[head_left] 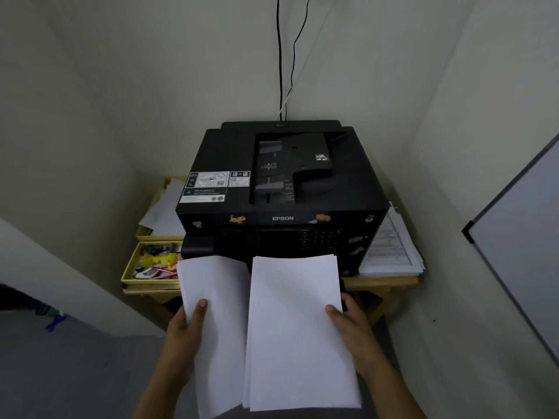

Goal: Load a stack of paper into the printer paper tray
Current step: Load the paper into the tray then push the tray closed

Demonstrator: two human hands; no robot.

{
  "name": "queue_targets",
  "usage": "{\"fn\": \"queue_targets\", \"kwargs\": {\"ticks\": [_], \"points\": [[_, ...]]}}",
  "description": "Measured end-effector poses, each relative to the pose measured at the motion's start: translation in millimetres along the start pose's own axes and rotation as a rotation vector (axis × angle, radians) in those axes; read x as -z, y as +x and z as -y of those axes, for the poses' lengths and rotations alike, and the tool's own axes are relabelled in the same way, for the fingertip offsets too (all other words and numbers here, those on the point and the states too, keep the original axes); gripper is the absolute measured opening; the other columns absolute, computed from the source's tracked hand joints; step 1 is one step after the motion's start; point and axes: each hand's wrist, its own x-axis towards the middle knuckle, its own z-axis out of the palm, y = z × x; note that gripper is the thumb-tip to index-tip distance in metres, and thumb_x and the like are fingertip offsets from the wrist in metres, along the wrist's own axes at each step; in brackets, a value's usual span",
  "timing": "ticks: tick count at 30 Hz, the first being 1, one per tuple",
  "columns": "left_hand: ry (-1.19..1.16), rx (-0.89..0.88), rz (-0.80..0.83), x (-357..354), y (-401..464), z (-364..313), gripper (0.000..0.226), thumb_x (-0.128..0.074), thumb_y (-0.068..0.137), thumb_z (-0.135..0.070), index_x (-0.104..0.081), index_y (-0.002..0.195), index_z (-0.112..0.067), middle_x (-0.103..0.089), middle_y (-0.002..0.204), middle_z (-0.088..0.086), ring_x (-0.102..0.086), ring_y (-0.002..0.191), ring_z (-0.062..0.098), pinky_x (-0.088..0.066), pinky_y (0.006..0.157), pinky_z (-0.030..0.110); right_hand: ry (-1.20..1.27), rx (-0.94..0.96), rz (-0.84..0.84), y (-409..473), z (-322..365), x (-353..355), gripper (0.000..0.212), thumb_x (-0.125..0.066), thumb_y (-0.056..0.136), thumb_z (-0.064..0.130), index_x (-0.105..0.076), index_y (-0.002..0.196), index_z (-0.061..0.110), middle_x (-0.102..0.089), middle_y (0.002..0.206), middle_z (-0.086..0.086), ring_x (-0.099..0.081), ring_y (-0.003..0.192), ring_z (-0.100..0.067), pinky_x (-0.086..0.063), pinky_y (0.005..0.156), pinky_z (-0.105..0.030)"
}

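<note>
A black Epson printer (284, 182) stands on a small wooden table in the corner. In front of it I hold two white paper stacks. My left hand (184, 331) grips the left stack (217, 328) at its left edge, thumb on top. My right hand (351, 328) grips the right stack (296, 334) at its right edge, thumb on top. The right stack overlaps the left one. Both stacks hide the printer's lower front, so the paper tray is not visible.
A yellow box (148, 261) of small colourful items and loose sheets sits left of the printer. Printed papers (390, 246) lie to its right on the wooden table (381, 281). A whiteboard (520, 243) leans at the right wall. Cables (281, 55) run up the wall behind.
</note>
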Motion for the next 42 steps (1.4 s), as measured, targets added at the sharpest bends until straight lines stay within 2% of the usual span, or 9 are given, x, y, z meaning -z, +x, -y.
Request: {"fn": "queue_targets", "kwargs": {"ticks": [8,15,19,23,27,30,34,39,42], "points": [[0.046,0.019,-0.05,15,12,20,0.036,-0.062,0.104,-0.05,-0.066,0.131,-0.027,-0.078,0.115,0.002,-0.075,0.101,0.029,-0.061,0.071,0.038,-0.019,-0.082,0.005,28,-20,13,0.032,-0.068,0.11,0.025,-0.065,0.134,0.045,-0.082,0.119,0.011,-0.082,0.1,-0.013,-0.068,0.077,-0.033],[0.048,0.066,-0.116,42,16,36,0.047,-0.068,0.095,-0.057,-0.071,0.126,-0.022,-0.082,0.108,0.003,-0.079,0.097,0.032,-0.063,0.075,0.041,-0.085,-0.154,0.014,50,-29,14,0.03,-0.069,0.109,0.025,-0.068,0.134,0.04,-0.08,0.124,0.002,-0.081,0.106,-0.024,-0.068,0.09,-0.048],[0.033,0.088,-0.093,52,15,37,0.044,-0.064,0.101,-0.053,-0.067,0.129,-0.02,-0.079,0.111,0.007,-0.077,0.099,0.035,-0.062,0.077,0.045,-0.07,-0.2,0.022,55,-27,13,0.028,-0.069,0.109,0.023,-0.069,0.133,0.037,-0.079,0.125,-0.001,-0.08,0.108,-0.027,-0.067,0.081,-0.041],[0.033,0.082,-0.072,58,12,31,0.042,-0.066,0.097,-0.054,-0.071,0.118,-0.018,-0.08,0.109,0.007,-0.077,0.098,0.036,-0.062,0.08,0.047,-0.008,-0.237,0.058,62,-21,11,0.034,-0.072,0.107,0.021,-0.069,0.14,0.031,-0.081,0.126,-0.005,-0.08,0.112,-0.031,-0.066,0.089,-0.045],[0.011,0.072,-0.064,62,11,26,0.041,-0.066,0.096,-0.053,-0.07,0.116,-0.018,-0.081,0.108,0.006,-0.077,0.098,0.035,-0.062,0.076,0.044,-0.005,-0.265,0.122,71,-17,-1,0.034,-0.074,0.106,0.021,-0.07,0.139,0.03,-0.085,0.119,-0.002,-0.082,0.108,-0.028,-0.067,0.084,-0.041],[-0.003,0.074,-0.062,64,11,28,0.042,-0.066,0.1,-0.051,-0.068,0.125,-0.017,-0.08,0.111,0.008,-0.076,0.1,0.036,-0.062,0.082,0.048,-0.03,-0.258,0.144,81,-19,-12,0.039,-0.072,0.107,0.019,-0.067,0.146,0.024,-0.081,0.127,-0.006,-0.079,0.114,-0.031,-0.066,0.095,-0.047],[-0.019,0.069,-0.062,66,9,29,0.044,-0.067,0.095,-0.052,-0.07,0.126,-0.021,-0.082,0.108,0.003,-0.077,0.1,0.035,-0.063,0.082,0.047,-0.042,-0.243,0.127,95,-20,-22,0.041,-0.069,0.109,0.017,-0.064,0.15,0.02,-0.076,0.133,-0.01,-0.075,0.119,-0.035,-0.061,0.107,-0.055],[-0.028,0.092,-0.044,68,9,29,0.04,-0.068,0.09,-0.055,-0.072,0.116,-0.025,-0.085,0.101,-0.003,-0.079,0.1,0.033,-0.064,0.082,0.046,-0.073,-0.21,0.073,109,-15,-25,0.04,-0.067,0.11,0.016,-0.061,0.15,0.017,-0.072,0.138,-0.014,-0.072,0.121,-0.037,-0.061,0.102,-0.05],[-0.017,0.09,-0.027,68,9,30,0.048,-0.07,0.086,-0.059,-0.073,0.116,-0.022,-0.085,0.102,-0.004,-0.08,0.098,0.032,-0.064,0.081,0.047,-0.106,-0.203,0.052,117,-13,-24,0.039,-0.066,0.11,0.015,-0.063,0.149,0.011,-0.073,0.136,-0.015,-0.073,0.12,-0.037,-0.062,0.098,-0.047]]}}
